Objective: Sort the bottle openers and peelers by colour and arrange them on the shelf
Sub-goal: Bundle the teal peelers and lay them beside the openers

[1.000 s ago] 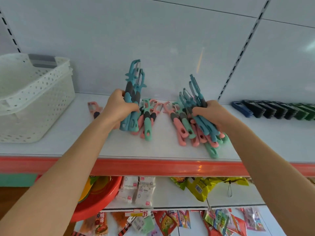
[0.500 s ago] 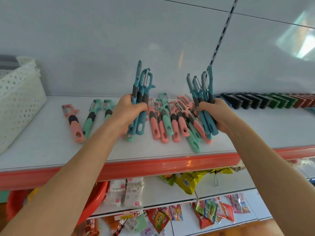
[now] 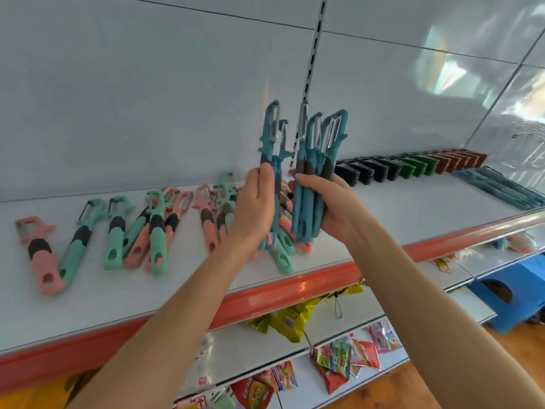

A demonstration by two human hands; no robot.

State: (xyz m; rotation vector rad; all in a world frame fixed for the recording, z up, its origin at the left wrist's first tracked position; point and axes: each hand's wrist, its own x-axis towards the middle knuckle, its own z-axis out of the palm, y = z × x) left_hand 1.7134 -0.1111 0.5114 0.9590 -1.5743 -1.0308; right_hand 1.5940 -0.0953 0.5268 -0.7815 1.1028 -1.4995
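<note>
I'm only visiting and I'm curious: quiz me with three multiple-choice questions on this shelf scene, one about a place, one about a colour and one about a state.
1. Where do the bottle openers stand?
A. in a row at the back of the shelf, right of the hands
B. in a basket
C. on the floor

2. What colour are the held peelers that the left hand and the right hand grip?
A. pink
B. yellow
C. blue

3. How are the held peelers oriented?
A. lying flat
B. upright, blades up
C. blades pointing down

Answers:
1 A: the dark row lines the back wall on the right.
2 C: both bunches are blue, while the loose peelers lying on the shelf are pink and mint.
3 B: the metal blades stand above both fists.
</note>
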